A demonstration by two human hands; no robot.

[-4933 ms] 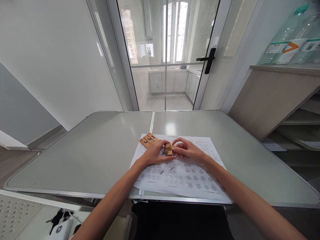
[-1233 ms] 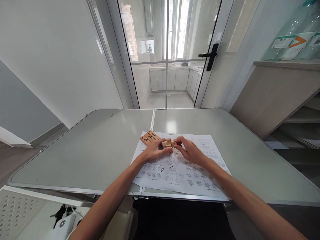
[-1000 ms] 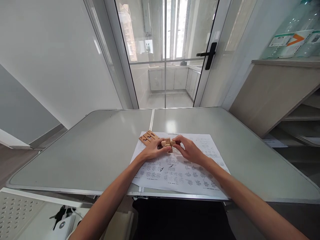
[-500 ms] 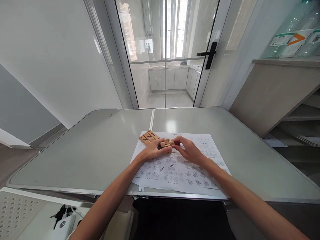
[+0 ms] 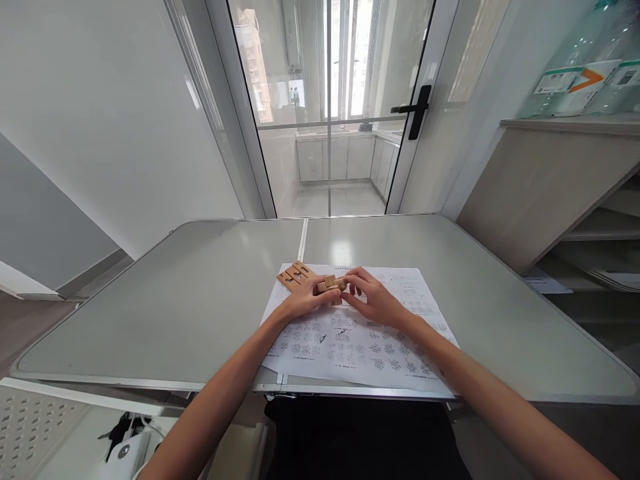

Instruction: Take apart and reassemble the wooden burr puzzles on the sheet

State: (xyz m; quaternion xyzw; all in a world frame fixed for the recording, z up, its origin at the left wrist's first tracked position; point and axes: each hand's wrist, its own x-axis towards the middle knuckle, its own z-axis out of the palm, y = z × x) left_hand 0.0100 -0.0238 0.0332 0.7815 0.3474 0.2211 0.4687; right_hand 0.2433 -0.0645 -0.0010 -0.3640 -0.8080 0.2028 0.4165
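Note:
A small wooden burr puzzle (image 5: 330,283) of interlocking notched blocks is held over the printed sheet (image 5: 350,363). My left hand (image 5: 304,300) is closed around its left side, thumb in front. At its right end, my right hand (image 5: 373,299) has its thumb and fingers parted, with the tips close to the blocks; whether they touch is too small to tell. Behind my left hand lie flat wooden pieces (image 5: 295,272) with dark markings, side by side on the sheet's upper left corner. My fingers hide part of the puzzle.
The sheet, covered in small line drawings, lies on a pale grey table (image 5: 150,313) with a seam down its middle. A glass door (image 5: 345,167) with a black handle (image 5: 417,112) stands beyond. Plastic bottles (image 5: 570,83) sit on a shelf at right. Below left is a white device (image 5: 125,457).
My right fingers have spread from a pinch on the puzzle's right end. The puzzle has tilted and shifted slightly left in my left hand.

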